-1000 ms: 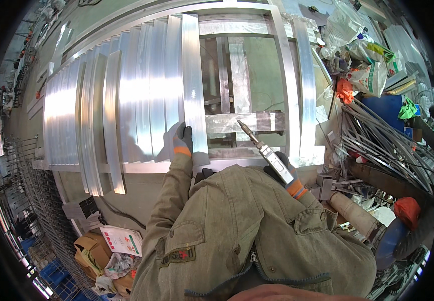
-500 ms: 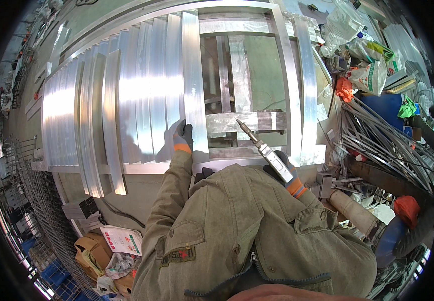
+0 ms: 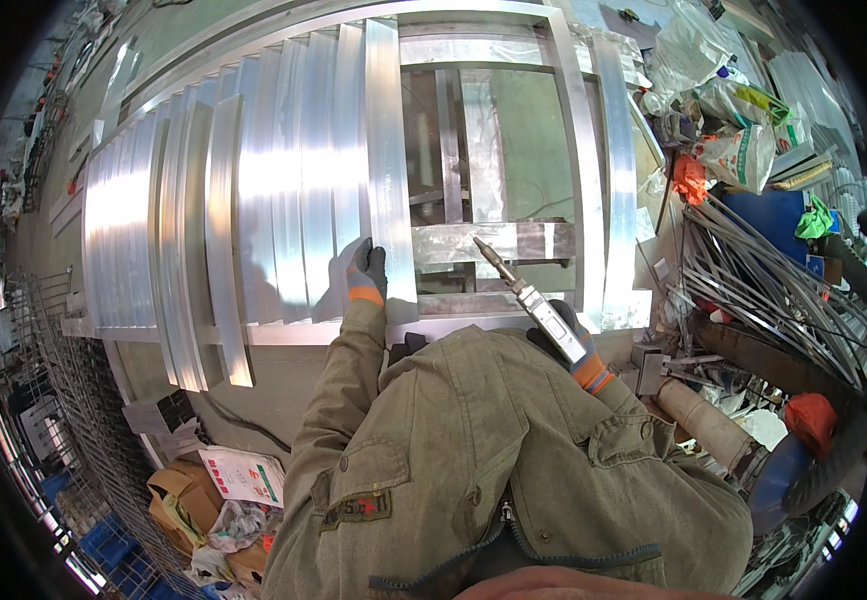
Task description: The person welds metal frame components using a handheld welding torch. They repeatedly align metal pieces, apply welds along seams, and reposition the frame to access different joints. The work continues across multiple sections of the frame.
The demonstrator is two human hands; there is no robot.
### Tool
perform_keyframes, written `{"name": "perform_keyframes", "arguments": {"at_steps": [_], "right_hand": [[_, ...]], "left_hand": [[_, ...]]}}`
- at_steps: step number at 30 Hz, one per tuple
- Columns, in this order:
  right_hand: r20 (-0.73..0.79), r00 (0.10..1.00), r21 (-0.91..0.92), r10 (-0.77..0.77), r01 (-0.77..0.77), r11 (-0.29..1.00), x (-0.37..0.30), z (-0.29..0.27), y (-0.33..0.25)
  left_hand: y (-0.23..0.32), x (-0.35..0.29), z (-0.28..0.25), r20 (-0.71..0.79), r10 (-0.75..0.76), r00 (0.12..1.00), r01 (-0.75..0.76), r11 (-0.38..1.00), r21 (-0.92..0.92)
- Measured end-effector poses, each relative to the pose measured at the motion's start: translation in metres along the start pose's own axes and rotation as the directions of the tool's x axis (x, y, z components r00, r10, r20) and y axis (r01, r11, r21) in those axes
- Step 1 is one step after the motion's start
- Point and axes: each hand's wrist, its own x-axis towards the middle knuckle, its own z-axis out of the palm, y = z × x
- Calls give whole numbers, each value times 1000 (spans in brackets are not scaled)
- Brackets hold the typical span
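My left hand (image 3: 367,273), in a dark glove with an orange cuff, grips the left edge of a long aluminium slat (image 3: 385,130) near its close end. That slat lies across a silver metal frame (image 3: 575,150), last in a row of shiny slats (image 3: 288,180). In my right hand (image 3: 581,352), gloved alike, is a silver welding gun (image 3: 551,325) with a narrow nozzle. Its tip points up and left, over a crossbar (image 3: 493,243) seen through the frame's open part. The fingers of the right hand are partly hidden behind the gun.
Two loose slats (image 3: 228,240) jut over the frame's near edge at left. Another bar (image 3: 613,180) lies right of the frame. Thin metal strips (image 3: 753,280), bags (image 3: 733,155) and a blue drum (image 3: 768,220) crowd the right. Wire mesh (image 3: 78,420) and a cardboard box (image 3: 181,500) stand lower left.
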Motion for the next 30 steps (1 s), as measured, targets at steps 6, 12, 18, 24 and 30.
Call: {"name": "perform_keyframes", "arguments": {"at_steps": [6,12,18,24,30], "right_hand": [[-46,990,-137,-133,126,982,-6,2,17],[-24,996,-51,-86,85,995,12,32,40],[0,999,-154,-50,50,987,11,35,28],[22,1000,-191,-3,7,982,-3,27,34],[93,981,-198,172,-151,968,-19,19,63]], "left_hand": [[14,0,-1,-40,101,994,-101,995,-5],[13,13,-16,4,452,892,-378,741,554],[16,26,-21,179,-178,968,162,982,98],[69,53,-53,363,-327,872,5,749,662],[49,84,-43,462,-445,767,145,823,550]]}}
